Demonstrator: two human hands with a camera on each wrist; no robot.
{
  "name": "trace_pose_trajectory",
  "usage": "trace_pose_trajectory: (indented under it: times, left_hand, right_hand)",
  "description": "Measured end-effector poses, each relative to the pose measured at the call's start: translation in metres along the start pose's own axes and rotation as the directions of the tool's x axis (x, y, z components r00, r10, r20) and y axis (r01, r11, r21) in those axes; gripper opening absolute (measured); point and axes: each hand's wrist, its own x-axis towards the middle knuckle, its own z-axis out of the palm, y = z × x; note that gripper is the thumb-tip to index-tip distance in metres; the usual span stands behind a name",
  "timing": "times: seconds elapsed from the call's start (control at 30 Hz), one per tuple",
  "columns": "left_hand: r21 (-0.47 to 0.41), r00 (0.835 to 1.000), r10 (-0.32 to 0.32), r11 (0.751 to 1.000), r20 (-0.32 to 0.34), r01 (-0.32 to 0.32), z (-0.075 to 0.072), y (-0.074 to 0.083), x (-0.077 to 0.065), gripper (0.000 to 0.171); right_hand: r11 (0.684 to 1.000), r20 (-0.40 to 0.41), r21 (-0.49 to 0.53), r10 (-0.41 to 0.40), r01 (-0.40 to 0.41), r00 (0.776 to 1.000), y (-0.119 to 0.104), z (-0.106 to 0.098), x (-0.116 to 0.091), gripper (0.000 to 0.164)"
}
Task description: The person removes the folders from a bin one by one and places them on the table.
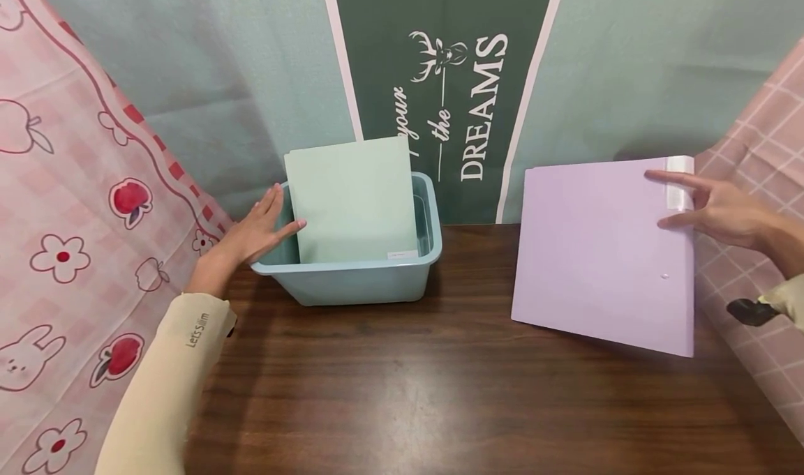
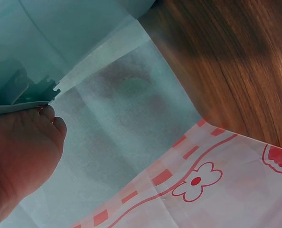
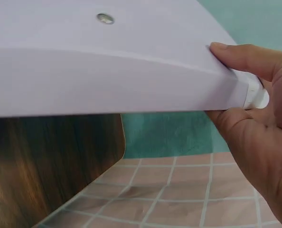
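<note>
A lavender ring binder [image 1: 603, 252] with a white spine label is held by my right hand [image 1: 731, 210] at its right edge, where the spine lies. In the right wrist view, a finger lies on the cover and the rest of the hand [image 3: 269, 104] wraps beneath the spine. A mint-green binder [image 1: 352, 203] leans tilted inside a light-blue plastic bin [image 1: 352, 287], its upper part above the back rim. My left hand [image 1: 257, 227] lies at the bin's left rim with straight fingers, its thumb tip by the green binder's left edge.
The bin stands on a dark wood table [image 1: 402, 391] near its back edge. Behind hangs a green-grey cloth [image 1: 207, 56] with printed lettering. A pink patterned cloth [image 1: 63, 203] hangs at the left, and a pink checked cloth [image 1: 754, 321] hangs at the right.
</note>
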Motion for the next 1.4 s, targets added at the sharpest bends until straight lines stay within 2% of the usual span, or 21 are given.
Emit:
trace_pose_trajectory:
  times: [0.1, 0.23, 0.33, 0.47, 0.6, 0.77, 0.9, 1.0, 1.13, 1.4]
  left_hand:
    - [-0.003, 1.0, 0.001, 1.0, -0.001, -0.001, -0.001, 0.001, 0.0, 0.1]
    - [-0.004, 1.0, -0.003, 1.0, 0.0, 0.003, 0.0, 0.002, 0.0, 0.1]
    - [-0.007, 1.0, -0.007, 1.0, 0.004, 0.007, 0.0, 0.002, -0.001, 0.1]
    - [-0.015, 1.0, -0.007, 1.0, 0.007, 0.007, -0.001, 0.002, -0.001, 0.1]
    - [-0.019, 1.0, -0.015, 1.0, 0.005, 0.015, 0.0, 0.005, -0.003, 0.1]
    - [-0.022, 0.999, -0.038, 0.999, 0.003, 0.038, 0.003, 0.011, -0.007, 0.1]
    - [-0.028, 0.998, -0.057, 0.998, 0.011, 0.057, 0.006, 0.016, -0.01, 0.101]
    - [-0.032, 0.998, -0.06, 0.998, 0.014, 0.061, 0.006, 0.017, -0.011, 0.101]
    - [-0.038, 0.998, -0.064, 0.997, 0.009, 0.064, 0.005, 0.017, -0.011, 0.101]
    - [-0.047, 0.998, -0.065, 0.997, 0.009, 0.065, 0.006, 0.017, -0.011, 0.101]
  right_hand:
    - [0.999, 0.036, -0.049, -0.008, 0.009, 0.999, 0.007, 0.001, 0.001, 0.094]
    - [0.985, 0.052, -0.173, -0.014, 0.022, 0.999, 0.017, 0.003, 0.004, 0.091]
    - [0.986, 0.059, -0.165, -0.014, 0.023, 0.998, 0.024, 0.005, 0.007, 0.09]
    - [0.994, 0.064, -0.103, -0.024, 0.031, 0.998, 0.032, 0.01, 0.01, 0.089]
    - [0.992, 0.057, -0.12, -0.035, 0.042, 0.998, 0.037, 0.009, 0.016, 0.088]
    - [0.984, 0.109, -0.171, -0.032, 0.05, 0.993, 0.042, 0.0, 0.028, 0.09]
    - [0.957, 0.094, -0.274, -0.074, 0.097, 0.993, 0.051, -0.001, 0.038, 0.09]
    - [0.913, 0.044, -0.38, -0.143, 0.149, 0.989, 0.057, 0.004, 0.04, 0.093]
    - [0.863, 0.029, -0.47, -0.195, 0.185, 0.98, 0.064, 0.009, 0.043, 0.097]
    - [0.854, 0.058, -0.495, -0.149, 0.158, 0.987, 0.078, 0.015, 0.044, 0.103]
